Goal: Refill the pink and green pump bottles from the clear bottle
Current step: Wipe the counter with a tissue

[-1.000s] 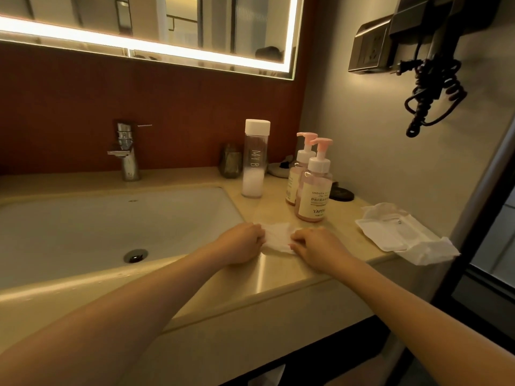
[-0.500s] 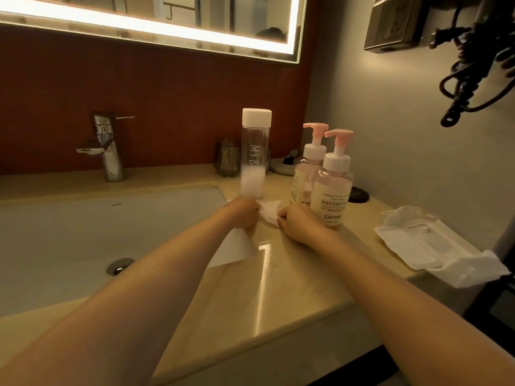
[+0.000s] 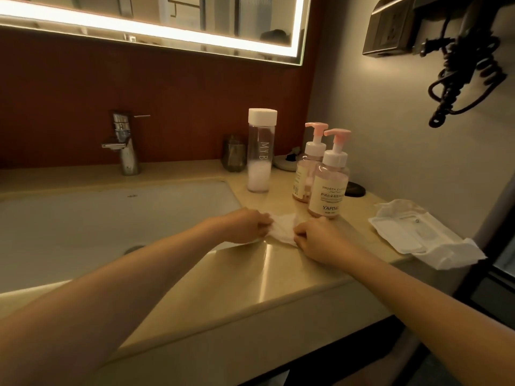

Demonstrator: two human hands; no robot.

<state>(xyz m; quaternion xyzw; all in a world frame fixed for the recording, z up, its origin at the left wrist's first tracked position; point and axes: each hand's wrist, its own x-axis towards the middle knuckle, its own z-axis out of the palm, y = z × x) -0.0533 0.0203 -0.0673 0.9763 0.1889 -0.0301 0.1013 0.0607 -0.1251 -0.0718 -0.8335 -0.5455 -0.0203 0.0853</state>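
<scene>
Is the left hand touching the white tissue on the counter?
Touching. The head view shows the left hand pinching the tissue at its left edge, no gap between them; the right hand pinches its right edge.

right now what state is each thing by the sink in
clear bottle: upright, capped, white fill near the bottom
front pump bottle: upright, pump on
rear pump bottle: upright, pump on
white wipe: crumpled, pinched by left hand and right hand
faucet: no water running
</scene>
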